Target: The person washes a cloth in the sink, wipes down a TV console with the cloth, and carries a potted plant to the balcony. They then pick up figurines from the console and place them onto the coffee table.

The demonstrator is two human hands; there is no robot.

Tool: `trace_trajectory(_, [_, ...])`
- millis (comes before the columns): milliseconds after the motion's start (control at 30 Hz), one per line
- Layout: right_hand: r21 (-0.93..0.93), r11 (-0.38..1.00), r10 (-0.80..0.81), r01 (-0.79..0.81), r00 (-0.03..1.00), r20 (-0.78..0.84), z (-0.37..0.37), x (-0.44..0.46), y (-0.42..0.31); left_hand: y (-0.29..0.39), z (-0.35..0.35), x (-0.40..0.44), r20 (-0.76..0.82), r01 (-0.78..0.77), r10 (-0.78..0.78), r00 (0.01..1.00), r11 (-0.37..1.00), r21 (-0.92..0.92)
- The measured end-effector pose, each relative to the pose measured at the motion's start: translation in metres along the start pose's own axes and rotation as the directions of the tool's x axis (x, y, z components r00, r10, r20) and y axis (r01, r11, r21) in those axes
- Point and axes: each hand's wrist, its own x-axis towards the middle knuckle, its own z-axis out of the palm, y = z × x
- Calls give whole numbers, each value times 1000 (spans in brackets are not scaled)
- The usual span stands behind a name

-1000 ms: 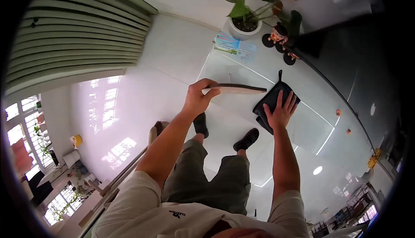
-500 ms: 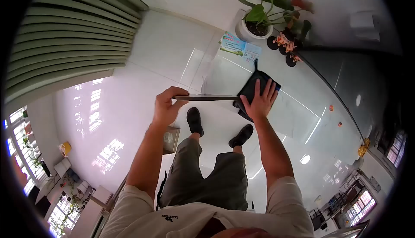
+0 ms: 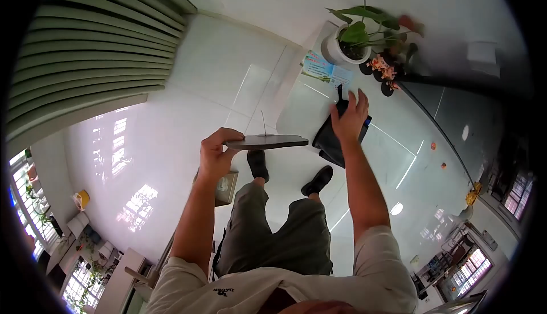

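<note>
A thin, flat dark slab (image 3: 270,142) is seen nearly edge-on, held level at its left end by my left hand (image 3: 215,151), thumb below and fingers above. A thin line like a wire (image 3: 263,121) rises from its top; what kind of thing the slab is I cannot make out. My right hand (image 3: 348,121) is over a black pouch (image 3: 329,137), its fingers stretched out and apart. The pouch has a strap at its upper end and lies on a pale glossy surface (image 3: 387,149). Whether the right hand touches the pouch I cannot tell.
A white pot with a plant (image 3: 342,49), a printed leaflet (image 3: 327,72) and several small figurines (image 3: 380,68) stand beyond the pouch. A large dark panel (image 3: 450,114) is on the right. Green curtains (image 3: 108,40) hang at upper left. A box (image 3: 226,187) is near my feet.
My left hand has lowered slightly, and the slab's right end has come away from my right hand. The right hand has shifted from lying flat on the pouch to its upper right side.
</note>
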Motion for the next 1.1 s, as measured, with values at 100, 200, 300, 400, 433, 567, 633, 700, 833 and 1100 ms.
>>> trace_trajectory(100, [67,998,-24,18,995,94,34,53,16,3,-12,1,-5,19,-19,1000,1000,4])
trace_trajectory(200, [-27,996,86,-82,963,254,33,77,9,-1,-21,-1,-6,70,-70,998,997,-24])
trace_trajectory(300, [-217,951,290,-219,872,394,22,89,-9,2,-29,0,3,59,-59,998,998,-19])
trace_trajectory(400, [-335,902,401,-271,814,421,20,85,-17,9,-31,-2,22,105,-105,994,994,9])
trace_trajectory(433, [-361,891,418,-275,808,416,21,83,-18,13,-31,-2,23,109,-110,994,993,45])
trace_trajectory(567, [44,988,-155,148,928,338,23,61,-28,40,-31,-7,18,102,-107,994,978,181])
trace_trajectory(633, [160,975,-192,151,940,281,3,43,-63,53,-32,-16,10,75,-78,997,977,200])
trace_trajectory(700, [113,993,-76,20,853,517,-7,25,-71,65,-32,-25,28,46,-54,998,973,227])
trace_trajectory(833, [386,919,-314,76,733,604,-64,13,-90,98,-17,-39,54,-14,-5,999,934,357])
trace_trajectory(1100, [795,606,-693,35,513,506,-151,42,-126,134,20,-28,451,13,-146,881,959,285])
